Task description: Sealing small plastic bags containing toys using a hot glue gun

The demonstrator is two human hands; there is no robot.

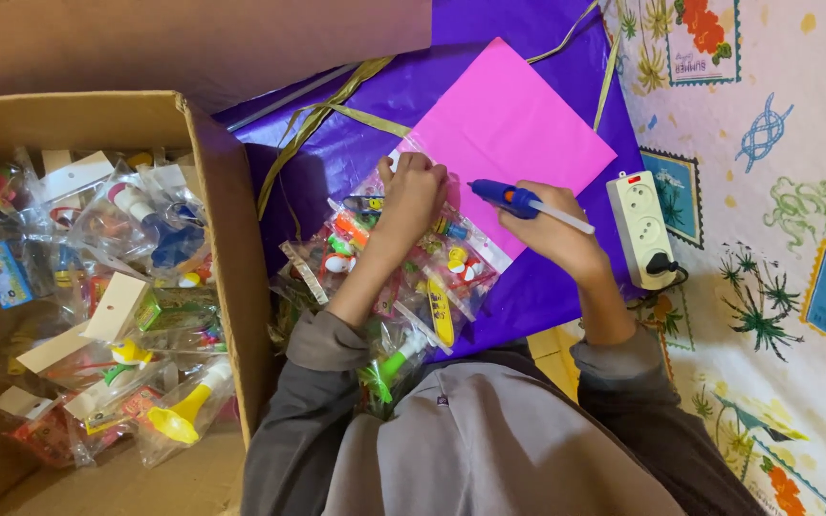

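Note:
My left hand [413,196] presses down on a clear plastic packet of small toys [451,263] that lies at the lower left edge of a pink paper sheet [513,124]. My right hand [552,229] grips a blue glue gun [511,198] with a white glue stick poking out of its back, its nozzle pointing left toward the packet. More clear toy packets [336,258] are piled under my left forearm. All of this rests on purple wrapping foil [375,124].
An open cardboard box [231,220] at the left is full of bagged toys. A white power strip [641,229] with a red switch and a black plug lies right of my right hand on a patterned mat [776,191]. Gold ribbon [317,119] crosses the foil.

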